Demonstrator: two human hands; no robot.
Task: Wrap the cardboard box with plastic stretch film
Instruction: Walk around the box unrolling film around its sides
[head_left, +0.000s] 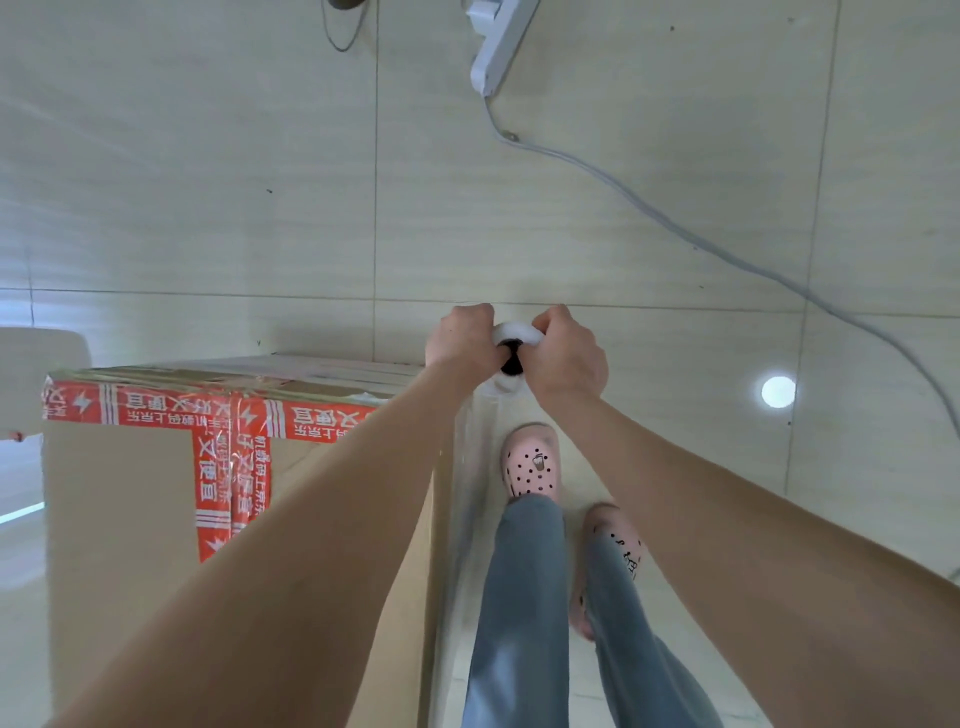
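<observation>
A tall cardboard box (119, 519) with red printed tape stands on the floor at the lower left. I hold an upright roll of clear stretch film (511, 335) just past the box's right corner, seen end-on with its dark core showing. My left hand (460, 338) grips the roll's left side and my right hand (569, 356) grips its right side. A sheet of clear film (462, 519) hangs from the roll down along the box's right edge.
Pale floor tiles lie all around. A white power strip (498, 47) sits at the top, and its grey cable (727, 249) runs down to the right edge. My legs in jeans and pink slippers (530, 462) stand right of the box. A white object (36, 364) is at the left edge.
</observation>
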